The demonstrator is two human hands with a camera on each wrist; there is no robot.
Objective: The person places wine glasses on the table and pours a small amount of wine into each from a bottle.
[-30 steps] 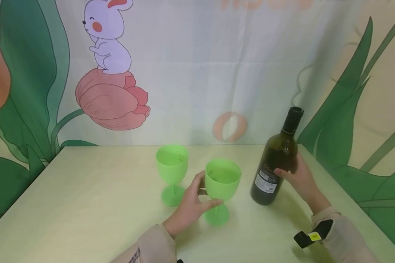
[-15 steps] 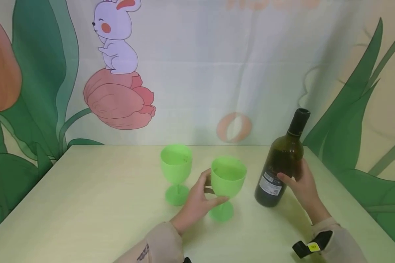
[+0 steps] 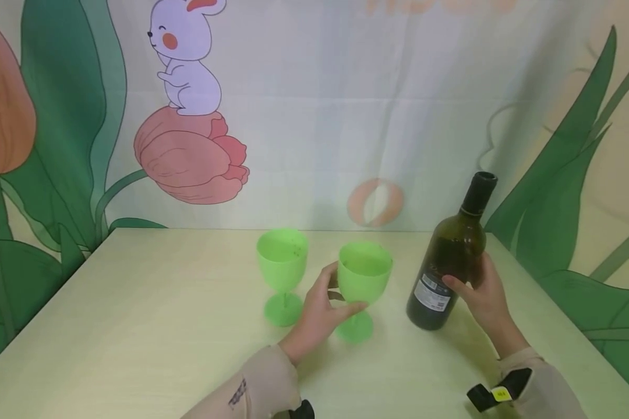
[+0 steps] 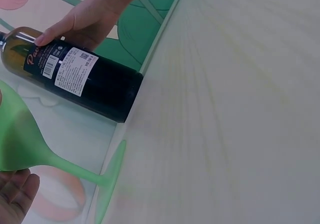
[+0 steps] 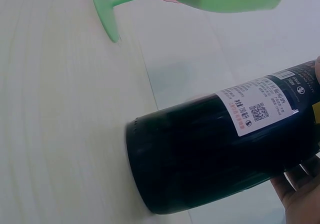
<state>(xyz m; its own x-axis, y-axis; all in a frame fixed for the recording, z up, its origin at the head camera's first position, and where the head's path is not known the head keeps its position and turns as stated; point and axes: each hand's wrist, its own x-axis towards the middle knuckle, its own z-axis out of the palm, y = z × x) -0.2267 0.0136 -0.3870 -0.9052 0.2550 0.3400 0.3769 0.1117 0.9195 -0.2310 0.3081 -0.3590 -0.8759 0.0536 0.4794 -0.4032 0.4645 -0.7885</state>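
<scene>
In the head view the left hand [image 3: 320, 314] holds a green goblet [image 3: 364, 273] by the lower bowl, thumb across its front and fingers behind. A second green goblet [image 3: 282, 262] stands to the left, touched by no hand. On the right, the right hand [image 3: 484, 297] grips a dark wine bottle [image 3: 435, 279] around its body, thumb on the front. The bottle's neck leans slightly right in that view. The left wrist view shows the held goblet [image 4: 20, 134] beside the bottle [image 4: 85, 79]; the right wrist view shows the bottle's base [image 5: 150, 169] at the tabletop.
A pale yellow-green table [image 3: 136, 326] lies under everything. Behind it hangs a printed cloth [image 3: 304, 116] with a rabbit [image 3: 188, 81], a pink flower and green leaves. A black strap device [image 3: 498, 393] sits on the right sleeve.
The left hand and its goblet have moved up a little relative to the other goblet. Both hands keep their holds. The whole head view has shifted slightly, with the scene further right.
</scene>
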